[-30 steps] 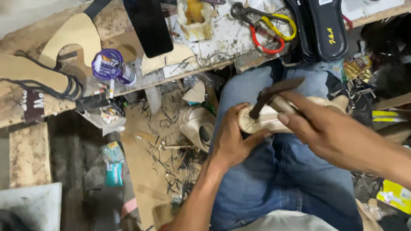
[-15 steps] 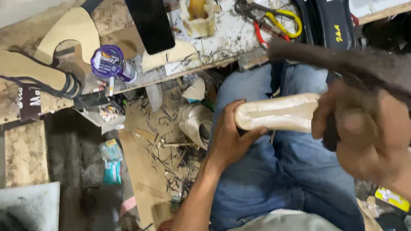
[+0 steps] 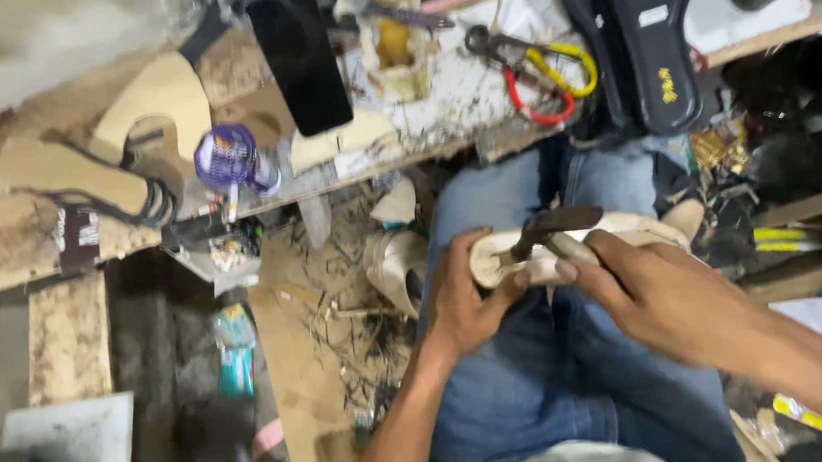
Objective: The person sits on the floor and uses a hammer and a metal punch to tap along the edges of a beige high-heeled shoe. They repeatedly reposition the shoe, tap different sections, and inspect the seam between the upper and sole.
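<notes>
A cream-coloured shoe piece (image 3: 622,233) lies across my lap on my blue jeans (image 3: 545,369). My left hand (image 3: 462,291) grips its left end, thumb and fingers around it. My right hand (image 3: 663,292) holds a hammer (image 3: 553,225) by the handle, and the dark head rests on the top of the shoe piece near my left fingers.
A cluttered workbench (image 3: 440,118) runs along the top with a dark phone (image 3: 299,59), yellow and red handled pliers (image 3: 541,73), black insoles (image 3: 637,23), a glue pot (image 3: 395,47), a purple spool (image 3: 228,158) and sandal soles (image 3: 73,168). Scraps litter the floor (image 3: 338,308).
My right hand had swung the hammer up toward the camera half a second ago; it has come back down onto the shoe piece. My left hand has kept its hold.
</notes>
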Demonstrator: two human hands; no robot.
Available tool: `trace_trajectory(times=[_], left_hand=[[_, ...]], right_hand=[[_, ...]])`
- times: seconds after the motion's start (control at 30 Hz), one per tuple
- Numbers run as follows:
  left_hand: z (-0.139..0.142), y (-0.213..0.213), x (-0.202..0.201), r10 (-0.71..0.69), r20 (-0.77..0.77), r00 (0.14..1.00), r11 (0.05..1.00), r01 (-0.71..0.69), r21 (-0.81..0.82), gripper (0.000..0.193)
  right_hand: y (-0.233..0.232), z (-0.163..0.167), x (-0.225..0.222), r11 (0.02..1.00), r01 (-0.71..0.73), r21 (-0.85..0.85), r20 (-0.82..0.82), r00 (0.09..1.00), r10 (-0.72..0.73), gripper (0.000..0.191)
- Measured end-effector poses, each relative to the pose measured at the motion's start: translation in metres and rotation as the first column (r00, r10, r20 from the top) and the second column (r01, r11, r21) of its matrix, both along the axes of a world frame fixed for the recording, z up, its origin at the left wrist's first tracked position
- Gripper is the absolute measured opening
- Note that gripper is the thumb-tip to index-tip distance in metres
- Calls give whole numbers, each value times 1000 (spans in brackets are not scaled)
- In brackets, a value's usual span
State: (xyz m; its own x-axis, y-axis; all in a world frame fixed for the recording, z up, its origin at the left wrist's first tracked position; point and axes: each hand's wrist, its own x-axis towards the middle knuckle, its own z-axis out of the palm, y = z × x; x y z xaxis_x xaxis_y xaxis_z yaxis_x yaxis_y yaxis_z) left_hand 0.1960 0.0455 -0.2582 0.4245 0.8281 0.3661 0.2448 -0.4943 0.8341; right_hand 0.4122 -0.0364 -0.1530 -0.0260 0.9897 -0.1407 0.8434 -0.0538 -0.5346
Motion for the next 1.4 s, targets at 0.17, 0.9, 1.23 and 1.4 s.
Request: trace_trajectory(times=[0.17, 0.9, 1.23, 1.4], left_hand=[[-7, 6, 1, 18, -69, 997, 999, -15, 39, 71], [-4, 8, -2, -55, 37, 998, 998, 55, 18, 79], [-5, -6, 10, 115, 100, 988, 986, -102, -129, 54], [5, -5, 15, 99, 99, 990, 967, -72, -246, 49]], right_hand=[[-7, 12, -11, 990, 114, 79, -213, 972, -95, 39], [7, 5, -8, 966, 35, 257, -379, 923, 68, 53], [-44, 71, 23, 948, 312, 66, -452, 856, -250, 38], [-68, -52, 28, 959, 250, 133, -196, 955, -222, 34]])
